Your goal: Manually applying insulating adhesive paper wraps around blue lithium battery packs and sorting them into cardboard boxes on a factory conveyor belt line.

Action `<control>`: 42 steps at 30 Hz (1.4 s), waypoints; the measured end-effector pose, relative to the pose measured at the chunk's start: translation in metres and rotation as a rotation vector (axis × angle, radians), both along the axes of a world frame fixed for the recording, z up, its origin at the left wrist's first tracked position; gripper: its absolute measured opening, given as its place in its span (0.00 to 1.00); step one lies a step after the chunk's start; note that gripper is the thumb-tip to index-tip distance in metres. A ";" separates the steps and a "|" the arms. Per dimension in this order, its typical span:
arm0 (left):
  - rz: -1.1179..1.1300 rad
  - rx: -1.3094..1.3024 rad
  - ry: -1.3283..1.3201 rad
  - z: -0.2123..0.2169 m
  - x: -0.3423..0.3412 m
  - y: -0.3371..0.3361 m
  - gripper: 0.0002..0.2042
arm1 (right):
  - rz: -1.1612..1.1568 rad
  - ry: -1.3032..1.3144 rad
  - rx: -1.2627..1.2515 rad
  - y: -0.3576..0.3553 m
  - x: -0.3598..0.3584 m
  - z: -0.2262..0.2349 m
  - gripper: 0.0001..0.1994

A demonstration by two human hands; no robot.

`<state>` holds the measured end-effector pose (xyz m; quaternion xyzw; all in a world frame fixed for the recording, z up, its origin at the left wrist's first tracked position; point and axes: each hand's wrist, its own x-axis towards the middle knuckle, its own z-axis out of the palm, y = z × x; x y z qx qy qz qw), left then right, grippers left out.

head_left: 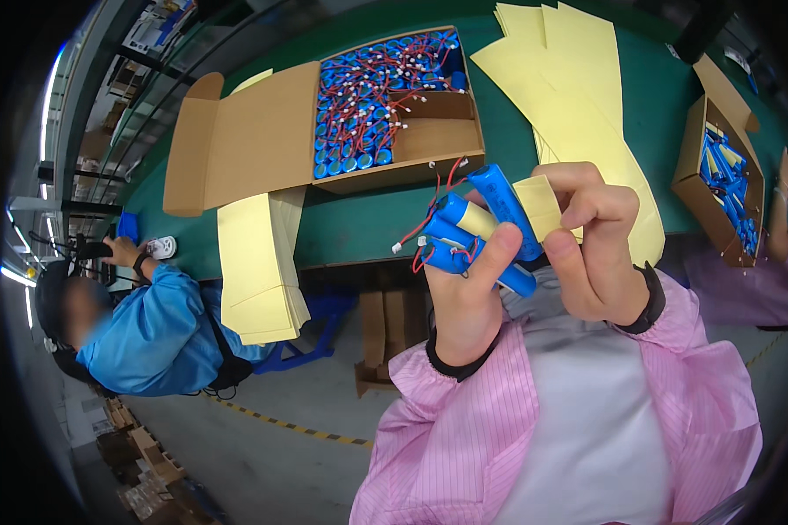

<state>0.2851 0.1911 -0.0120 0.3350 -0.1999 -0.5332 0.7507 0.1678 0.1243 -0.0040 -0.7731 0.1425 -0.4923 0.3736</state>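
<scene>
Several blue cylindrical battery cells (pixel 500 203) with red wires and small white connectors lie bunched in my left hand (pixel 468 311), whose thumb presses over them. One of these cells has a pale yellow wrap around part of it. My right hand (pixel 602 245) pinches a small pale yellow paper piece (pixel 538 208) between thumb and fingers, right against the uppermost cell. Whether the paper sticks to that cell, I cannot tell. Beyond my hands stands an open cardboard box (pixel 442 178) with rows of upright blue cells and tangled red leads; its near right part shows bare cardboard.
Pale yellow sheets (pixel 587 96) spread over the green table (pixel 350 236) behind my hands. Another yellow stack (pixel 258 262) overhangs the front edge at left. A smaller box of blue cells (pixel 692 175) stands at right, by another person's arm (pixel 779 227). A person in blue (pixel 162 328) sits at left.
</scene>
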 end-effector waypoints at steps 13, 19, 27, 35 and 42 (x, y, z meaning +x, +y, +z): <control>-0.017 0.060 -0.005 -0.003 0.002 -0.022 0.19 | -0.095 0.008 -0.116 -0.022 0.005 -0.008 0.13; -0.030 0.085 -0.008 -0.002 0.002 -0.028 0.19 | -0.133 0.105 -0.136 -0.026 0.003 -0.004 0.15; -0.083 0.054 -0.033 -0.005 0.000 -0.044 0.19 | -0.282 0.123 -0.069 -0.030 0.000 -0.008 0.13; -0.095 -0.005 -0.264 -0.013 0.002 -0.055 0.18 | -0.455 0.387 0.018 -0.029 -0.007 0.024 0.16; -0.582 0.131 -0.317 -0.014 0.005 -0.065 0.31 | -0.549 0.329 0.138 -0.013 -0.033 0.027 0.37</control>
